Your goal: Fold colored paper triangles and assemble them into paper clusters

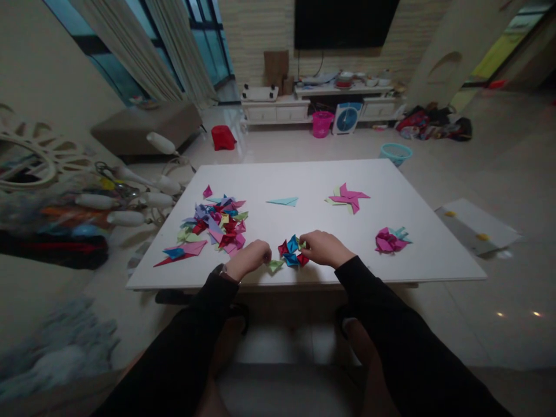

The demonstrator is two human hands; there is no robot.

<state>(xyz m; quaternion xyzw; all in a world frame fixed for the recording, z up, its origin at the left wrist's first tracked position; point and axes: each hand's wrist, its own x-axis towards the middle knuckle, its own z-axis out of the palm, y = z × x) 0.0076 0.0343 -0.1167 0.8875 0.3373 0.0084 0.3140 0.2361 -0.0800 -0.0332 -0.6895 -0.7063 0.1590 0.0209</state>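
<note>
A small cluster of blue and red folded paper pieces [292,252] lies near the table's front edge, between my two hands. My right hand [326,248] is closed in a pinch at the cluster's right side, on a light green folded paper piece [300,244] partly covered by the fingers. On the other side, my left hand [249,258] has its fingers curled together. Just by its fingertips lies another light green folded piece [274,266]; whether they touch it, or hold anything, is hidden.
A heap of multicoloured folded papers [217,223] covers the left of the white table [260,179]. Farther back lie a light blue folded strip [284,201] and a pink and green pinwheel shape [348,198]. A pink and teal paper bundle [391,240] sits at the right.
</note>
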